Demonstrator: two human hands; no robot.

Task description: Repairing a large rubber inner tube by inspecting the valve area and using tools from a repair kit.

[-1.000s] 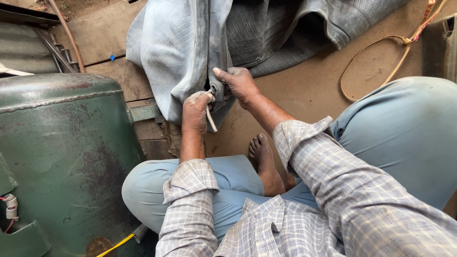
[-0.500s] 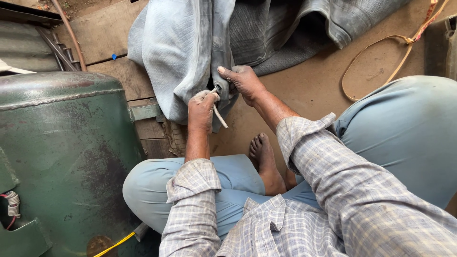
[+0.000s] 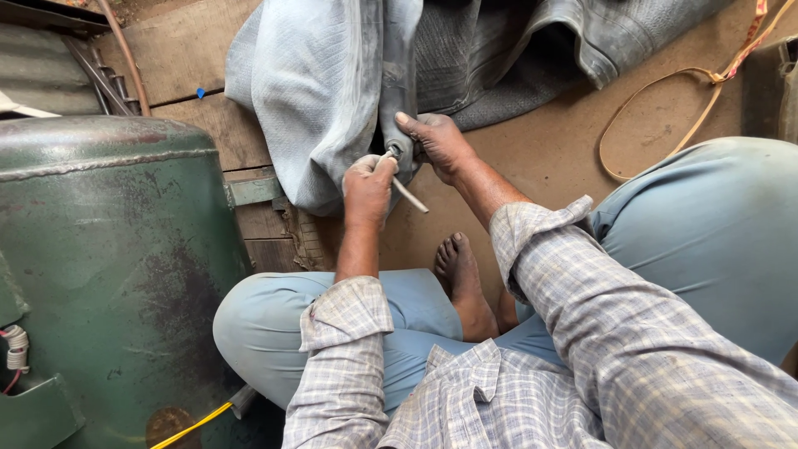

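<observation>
A large grey rubber inner tube (image 3: 324,91) lies folded on the wooden floor in front of me. My left hand (image 3: 368,185) is closed around a thin pale metal rod-like tool (image 3: 409,197), its upper end pressed against the tube's valve (image 3: 395,152). My right hand (image 3: 438,141) grips the tube's fold right beside the valve, thumb stretched over the rubber. Both forearms come out of rolled checked sleeves. I sit cross-legged in light blue trousers, with a bare foot (image 3: 461,283) below my hands.
A big green metal tank (image 3: 108,266) stands close on the left, with a yellow wire at its base. A loop of tan strap (image 3: 657,125) lies on the floor at the right. Wooden planks (image 3: 179,62) and pipes are at the top left.
Both hands stay on the tube at the valve. The left hand has shifted slightly and the tool's angle has changed a little; the right hand keeps its grip.
</observation>
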